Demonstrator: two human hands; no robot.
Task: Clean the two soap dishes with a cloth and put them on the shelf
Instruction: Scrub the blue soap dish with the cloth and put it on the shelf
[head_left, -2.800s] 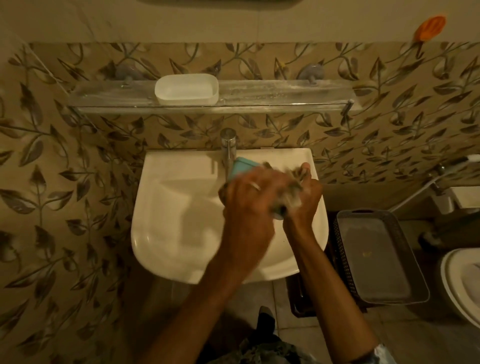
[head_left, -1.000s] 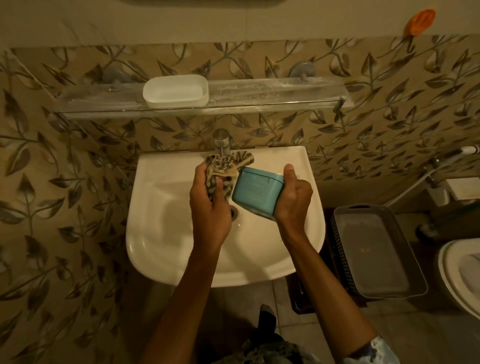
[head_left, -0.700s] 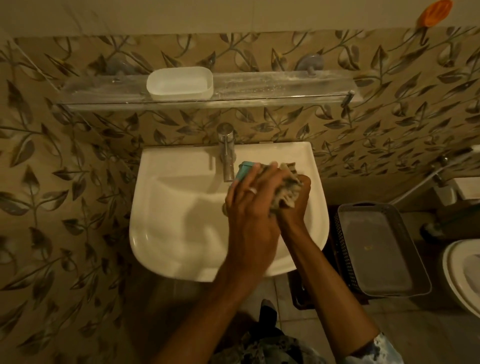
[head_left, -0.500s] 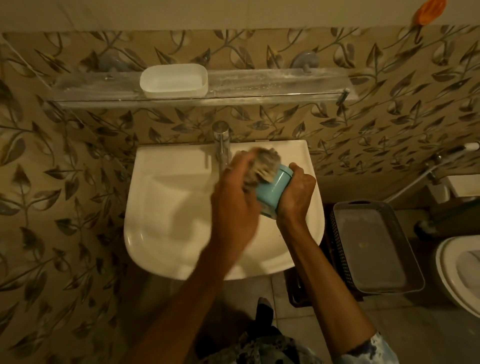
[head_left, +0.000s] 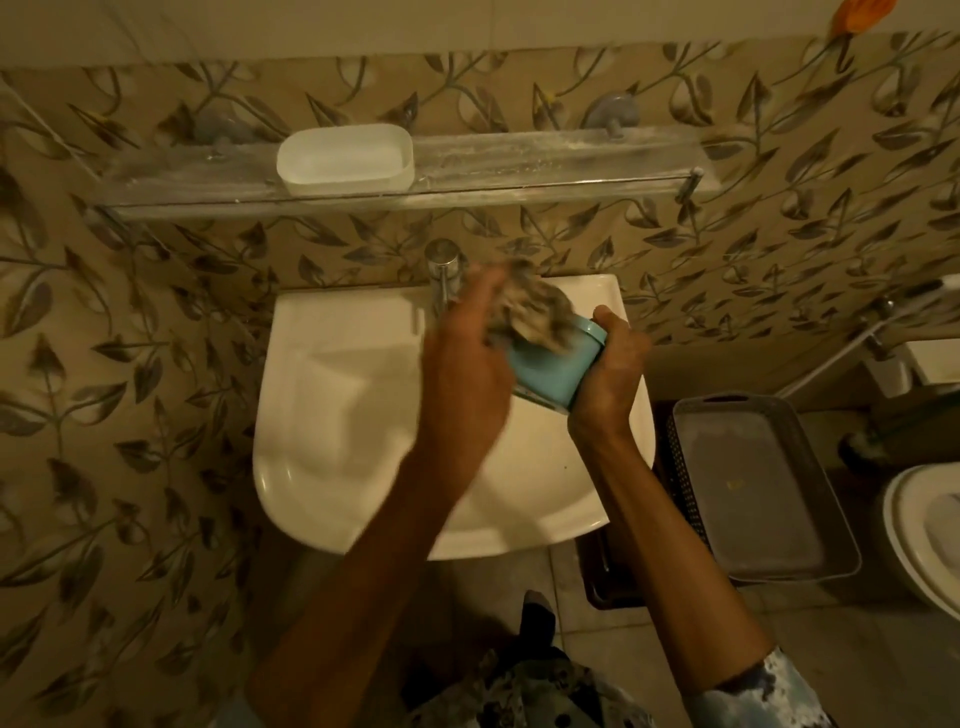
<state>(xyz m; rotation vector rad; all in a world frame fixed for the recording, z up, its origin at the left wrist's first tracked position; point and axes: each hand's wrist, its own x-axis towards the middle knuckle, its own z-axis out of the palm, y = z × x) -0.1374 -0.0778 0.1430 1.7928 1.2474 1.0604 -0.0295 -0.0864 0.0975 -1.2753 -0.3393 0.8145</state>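
Observation:
A blue soap dish (head_left: 553, 369) is tilted on its side over the white sink (head_left: 332, 415). My right hand (head_left: 608, 374) grips it from the right, thumb on its upper edge. My left hand (head_left: 467, 374) holds a patterned cloth (head_left: 535, 312) bunched against the dish's upper rim; the hand and cloth are blurred. A white soap dish (head_left: 345, 161) stands upright on the left half of the glass shelf (head_left: 545, 161) above the sink.
A chrome tap (head_left: 441, 270) rises at the sink's back edge, just left of the cloth. A grey basket tray (head_left: 769, 483) sits on the floor to the right, beside a toilet (head_left: 930, 525). Leaf-patterned tiles cover the wall.
My left hand has kept rubbing the cloth over the blue dish, from its front face up to its upper rim. My right hand has turned the dish on its side.

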